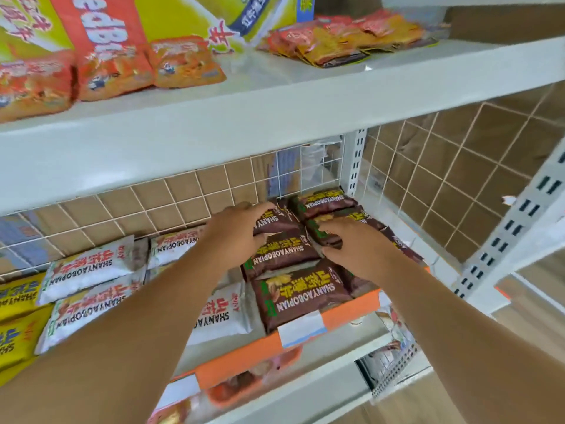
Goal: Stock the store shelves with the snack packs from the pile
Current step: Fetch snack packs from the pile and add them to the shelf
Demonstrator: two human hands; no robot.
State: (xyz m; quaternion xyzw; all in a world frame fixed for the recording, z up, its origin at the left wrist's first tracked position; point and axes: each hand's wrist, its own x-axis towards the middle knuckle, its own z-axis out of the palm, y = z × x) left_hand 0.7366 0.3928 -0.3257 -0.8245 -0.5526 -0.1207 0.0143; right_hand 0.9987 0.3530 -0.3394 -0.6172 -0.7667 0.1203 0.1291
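Several brown SHANYAOBOPIAN snack packs (301, 290) lie in rows at the right end of the middle shelf (351, 309), behind its orange front strip. My left hand (237, 231) grips the near end of one brown pack (276, 223) toward the back. Just to the right, my right hand (354, 247) pinches the edge of another brown pack (328, 235). Both forearms reach in over the front row. More brown packs (324, 201) sit against the wire back.
White packs (88, 266) and yellow packs (18, 313) fill the same shelf to the left. The upper shelf (275, 108) holds orange noodle packs (186, 62) and flat red pouches (342, 41). A white slotted upright (507, 237) stands at right. A wire grid (171, 200) backs the shelf.
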